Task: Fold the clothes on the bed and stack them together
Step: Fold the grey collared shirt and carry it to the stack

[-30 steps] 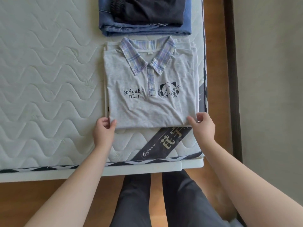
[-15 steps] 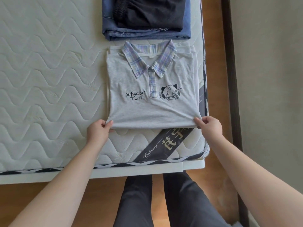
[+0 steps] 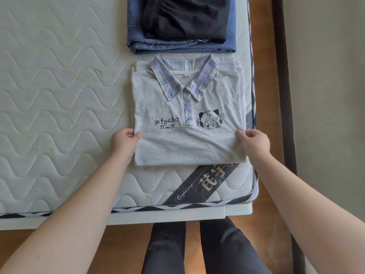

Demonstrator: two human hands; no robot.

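L hand (image 3: 123, 140) + R hand (image 3: 254, 141) pinch grey polo shirt (image 3: 187, 135) side edges; lift level toward 12 o'clock jeans stack (image 3: 181, 44).

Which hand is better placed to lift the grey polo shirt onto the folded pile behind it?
Neither alone: left hand and right hand grip opposite side edges of the grey polo shirt. Likely both lift.

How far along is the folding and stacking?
Done: black garment folded on top of folded denim at the far end. In hand: grey polo shirt, folded flat, gripped at its side edges by the left hand and right hand. Left: putting the polo onto the stack.
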